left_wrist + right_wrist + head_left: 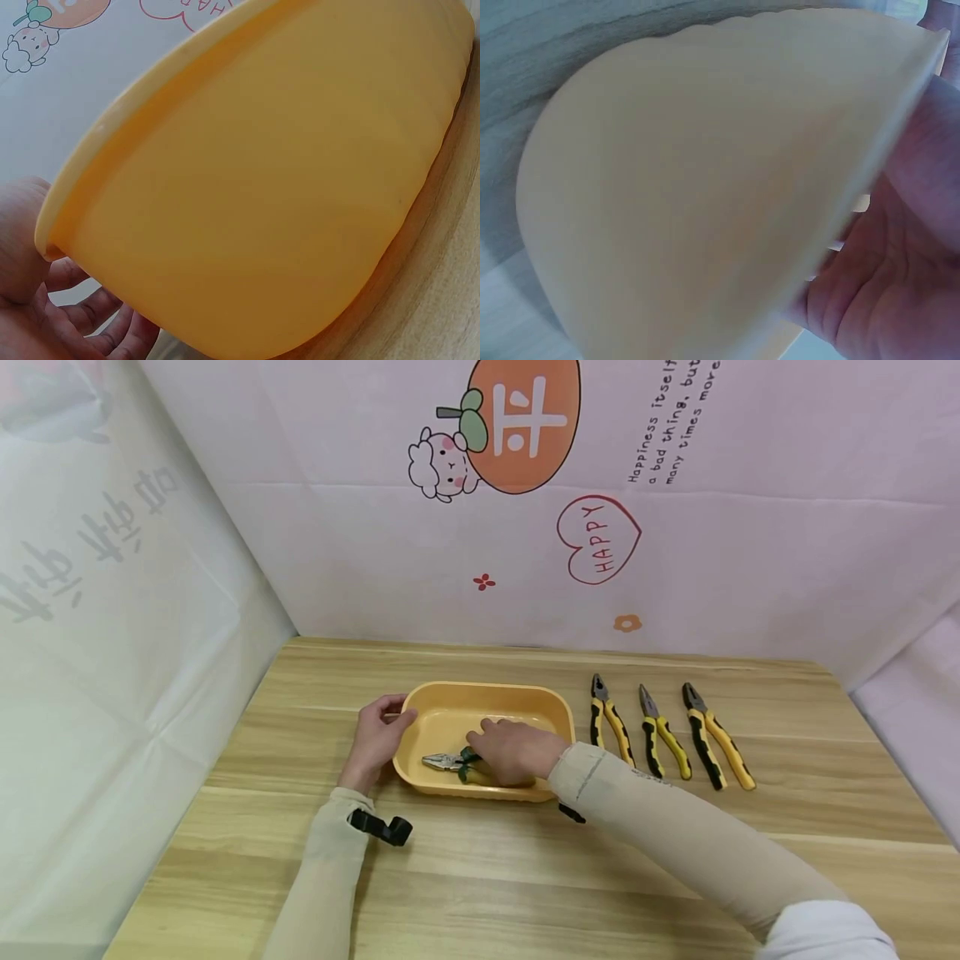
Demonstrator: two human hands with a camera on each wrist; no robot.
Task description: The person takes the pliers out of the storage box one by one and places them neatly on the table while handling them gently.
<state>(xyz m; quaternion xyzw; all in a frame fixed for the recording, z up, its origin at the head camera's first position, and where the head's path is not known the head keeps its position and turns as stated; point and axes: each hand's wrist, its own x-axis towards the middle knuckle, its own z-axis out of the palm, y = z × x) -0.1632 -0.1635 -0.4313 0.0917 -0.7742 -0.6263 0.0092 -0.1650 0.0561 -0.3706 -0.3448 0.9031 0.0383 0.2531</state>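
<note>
A yellow plastic basin (480,693) stands on the table, its outer wall filling much of both wrist views. My left hand (378,735) grips its left end, thumb over the rim and the other fingers (90,307) down the outside. Inside the basin lies a pair of pliers (444,762) with a silver head pointing left and dark green and yellow handles. My right hand (510,752) reaches over the right side of the rim and holds the pliers by the handles, covering most of them. In the right wrist view, the rim hides the fingertips.
To the right of the basin, three pairs of pliers lie in a row with their heads away from me: black-and-yellow ones (615,727), yellow ones (666,743) and larger ones (712,727). A printed white cloth (360,560) hangs behind the wooden table (465,877).
</note>
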